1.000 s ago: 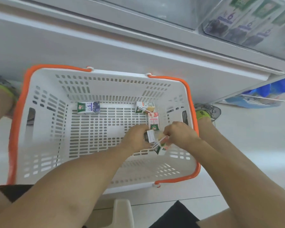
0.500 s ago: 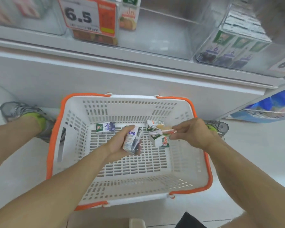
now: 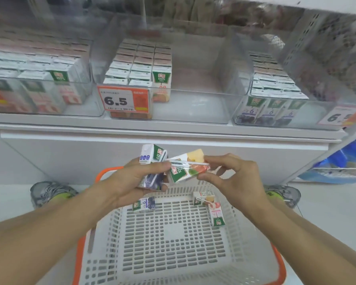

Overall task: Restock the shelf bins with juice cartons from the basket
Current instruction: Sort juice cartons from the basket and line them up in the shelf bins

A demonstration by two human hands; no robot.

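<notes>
Above the basket (image 3: pixel 255 262), two cartons have been lifted. Left hand (image 3: pixel 132 182) grips the purple carton (image 3: pixel 150 167); right hand (image 3: pixel 232 177) pinches the apple carton (image 3: pixel 185 167). Shelving is judged next.

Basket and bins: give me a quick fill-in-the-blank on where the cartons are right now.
1. The left hand holds the ____ carton.
2. Loose cartons lying in the basket number ____.
3. The right hand pinches the apple carton above the ____.
4. The middle bin carries a price tag reading ____.

Missing words: grape; three; basket; 6.5
</notes>
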